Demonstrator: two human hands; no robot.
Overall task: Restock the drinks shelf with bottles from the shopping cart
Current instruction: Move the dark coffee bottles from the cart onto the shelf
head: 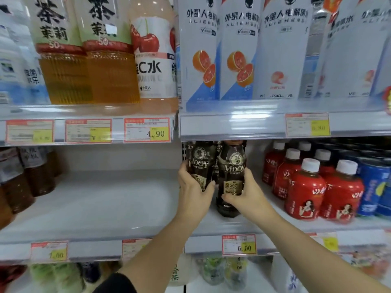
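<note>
While two dark coffee bottles are being set on the drinks shelf (105,208), the step in hand looks like placing. The left coffee bottle (201,163) and the right coffee bottle (230,174) stand side by side just above the 6.00 price tag (239,244). The left hand (194,189) is wrapped round the first and the right hand (248,194) round the second, low on its label. The right one's base seems to rest on the board; the left one's is hidden. Red bottles (304,187) crowd above and right of the tag, so the next move calls for sliding both straight back, letting go, and fetching more from the cart, which is out of view
</note>
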